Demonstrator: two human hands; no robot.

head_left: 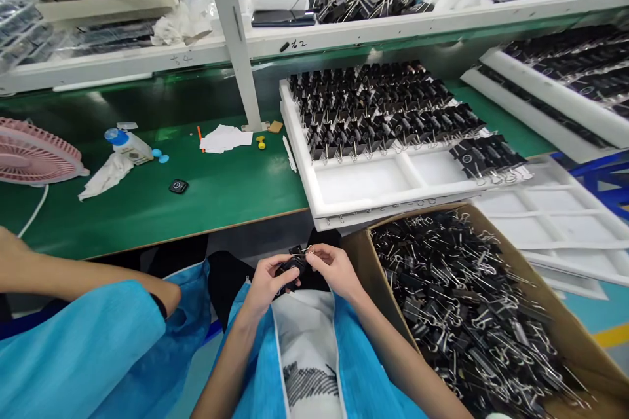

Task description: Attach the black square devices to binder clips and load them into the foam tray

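Now, both hands: they meet in the lower middle of the frame, above the lap, around one small black part with a round face (293, 264).
Left hand (268, 280): its fingers are bent and nearly closed, with the thumb upon the black part.
Right hand (336, 267): thumb and forefinger make a narrow pinch at the thin silver wire handle (309, 250) of a black binder clip (297, 251).
Clip work: it seems that the clip is being handled at the edge of the part; whether it goes on or off, I cannot tell. Any further move of it calls for a steady hold and firm pressure against the spring.
Cardboard box (565, 322): brown, stiff, at lower right, with a tangled heap of loose clips (457, 288), smooth black bodies and shiny bent wires.
White tray (344, 209): thick and smooth, upper right of centre, with clipped black parts (363, 111) in tight rows.
Green tabletop (230, 186): glossy; a rounded square black piece (178, 186) lies on it, left of centre.
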